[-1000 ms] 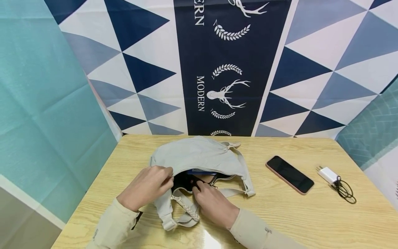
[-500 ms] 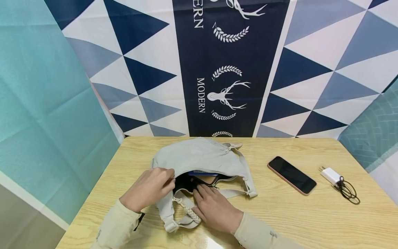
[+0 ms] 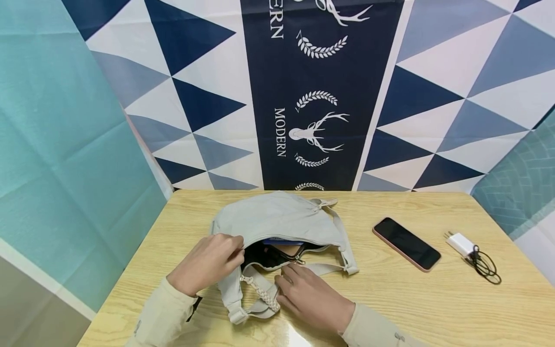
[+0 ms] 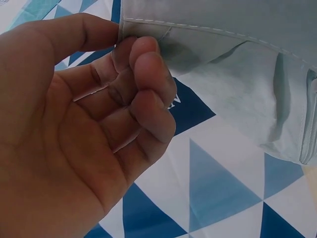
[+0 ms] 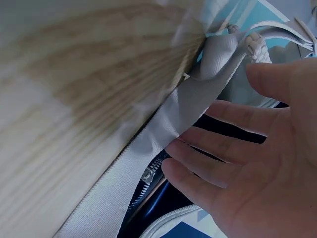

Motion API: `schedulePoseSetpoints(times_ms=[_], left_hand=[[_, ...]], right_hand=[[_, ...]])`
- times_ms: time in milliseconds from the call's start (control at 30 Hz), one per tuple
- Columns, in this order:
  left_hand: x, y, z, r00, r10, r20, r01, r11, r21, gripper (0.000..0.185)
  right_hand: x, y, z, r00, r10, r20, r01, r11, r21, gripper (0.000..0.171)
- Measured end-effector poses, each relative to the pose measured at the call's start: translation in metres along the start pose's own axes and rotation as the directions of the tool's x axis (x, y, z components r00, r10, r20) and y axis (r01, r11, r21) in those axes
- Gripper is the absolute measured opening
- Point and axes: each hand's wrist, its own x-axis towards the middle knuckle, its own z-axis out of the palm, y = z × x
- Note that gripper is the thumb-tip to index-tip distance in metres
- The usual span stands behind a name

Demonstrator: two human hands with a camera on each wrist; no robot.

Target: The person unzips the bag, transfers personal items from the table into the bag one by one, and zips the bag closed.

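Observation:
A pale grey shoulder bag (image 3: 277, 217) lies on the table with its mouth unzipped toward me. My left hand (image 3: 208, 262) pinches the edge of the bag's opening at its left end; in the left wrist view the thumb and forefinger meet on the fabric (image 4: 228, 74). My right hand (image 3: 314, 299) is just in front of the mouth, beside the bag's strap (image 5: 168, 124), fingers extended and holding nothing. Inside the bag are a blue item (image 3: 284, 241), a pinkish-beige item (image 3: 289, 249) and something dark with a metal zip (image 5: 148, 176). The bag's deeper contents are hidden.
A black-screened phone in a pink case (image 3: 406, 244) lies to the right of the bag. Farther right is a white charger plug (image 3: 460, 244) with a coiled black cable (image 3: 483, 265). A braided zipper pull (image 3: 264, 293) hangs at the bag's front. Patterned cloth (image 3: 208, 96) covers the back wall.
My right hand has drawn back out of the bag's mouth, toward me and to the right, and its fingers have loosened. My left hand keeps its pinch on the bag.

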Motion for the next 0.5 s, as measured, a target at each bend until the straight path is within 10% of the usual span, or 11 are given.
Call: schedulePoseSetpoints(times_ms=[500], left_hand=[[-0.0003,-0.0001,-0.0003,0.999,-0.004,0.041,0.004,1.0,-0.015,0.035]], right_hand=[[-0.0057,0.0069,0.0004,0.997,0.081,-0.018,-0.081,0.997,-0.016,0.021]])
